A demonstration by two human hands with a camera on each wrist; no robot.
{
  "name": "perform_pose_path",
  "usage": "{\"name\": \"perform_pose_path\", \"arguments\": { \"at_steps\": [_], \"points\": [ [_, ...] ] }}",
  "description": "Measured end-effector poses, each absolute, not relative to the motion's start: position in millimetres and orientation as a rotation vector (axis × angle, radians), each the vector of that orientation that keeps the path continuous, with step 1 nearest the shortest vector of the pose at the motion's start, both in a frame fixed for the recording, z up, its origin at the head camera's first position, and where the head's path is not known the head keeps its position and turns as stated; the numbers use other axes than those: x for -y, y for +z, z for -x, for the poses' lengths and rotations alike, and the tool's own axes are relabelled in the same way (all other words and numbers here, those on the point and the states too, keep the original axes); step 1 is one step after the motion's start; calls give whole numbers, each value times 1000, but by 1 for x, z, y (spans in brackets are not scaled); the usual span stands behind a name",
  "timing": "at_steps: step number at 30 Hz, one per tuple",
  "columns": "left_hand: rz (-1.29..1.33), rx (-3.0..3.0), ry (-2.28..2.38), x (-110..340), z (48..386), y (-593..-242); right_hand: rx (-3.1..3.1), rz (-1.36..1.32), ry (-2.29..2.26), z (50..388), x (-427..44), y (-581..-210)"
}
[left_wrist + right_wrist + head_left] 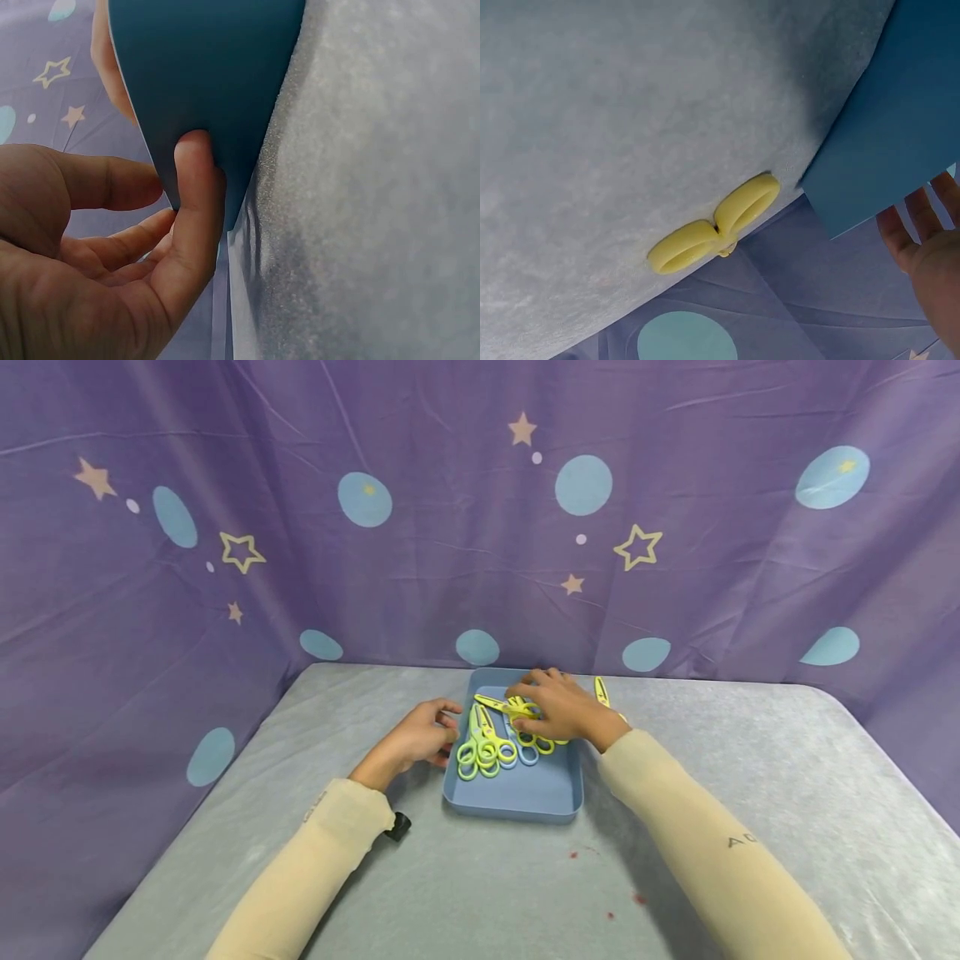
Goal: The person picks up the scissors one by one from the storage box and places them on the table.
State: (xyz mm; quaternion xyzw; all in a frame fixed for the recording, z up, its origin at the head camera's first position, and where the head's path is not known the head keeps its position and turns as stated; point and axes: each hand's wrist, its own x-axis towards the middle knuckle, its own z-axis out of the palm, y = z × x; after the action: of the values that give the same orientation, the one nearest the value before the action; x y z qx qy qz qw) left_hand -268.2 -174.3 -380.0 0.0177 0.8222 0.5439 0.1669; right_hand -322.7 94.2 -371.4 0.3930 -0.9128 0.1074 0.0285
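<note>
A shallow blue tray (517, 797) holds several yellow-green and blue-handled scissors (487, 745), lying over one another with many handles toward the near side. My left hand (422, 732) is at the tray's left wall, its fingers loosely bent. In the left wrist view, one fingertip (196, 150) touches the outer wall and another is close to the rim. Over the tray's far right part, my right hand (561, 706) reaches down among the scissors. The tray wall hides its fingertips in the right wrist view, so its hold is unclear.
Outside the tray, on the right, lies a pair of yellow scissors (601, 691), its loops (746, 204) showing in the right wrist view. Grey cloth (337, 893) covers the table. A purple curtain (450, 585) hangs close behind the tray.
</note>
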Motion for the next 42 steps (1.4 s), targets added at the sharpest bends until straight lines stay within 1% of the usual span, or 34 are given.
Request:
{"name": "perform_pose_path", "arguments": {
  "at_steps": [25, 31, 38, 42],
  "points": [
    [-64, -2338, 1547, 173, 268, -380, 2962, -1205, 300, 328, -77, -376],
    [-62, -2339, 1543, 174, 269, -382, 2947, -1243, 305, 327, -76, -377],
    [-64, -2330, 1546, 175, 270, -381, 2931, -1294, 204, 326, -72, -376],
    [-64, -2335, 1553, 174, 268, -380, 2936, -1280, 142, 325, -69, -373]
  ]
}}
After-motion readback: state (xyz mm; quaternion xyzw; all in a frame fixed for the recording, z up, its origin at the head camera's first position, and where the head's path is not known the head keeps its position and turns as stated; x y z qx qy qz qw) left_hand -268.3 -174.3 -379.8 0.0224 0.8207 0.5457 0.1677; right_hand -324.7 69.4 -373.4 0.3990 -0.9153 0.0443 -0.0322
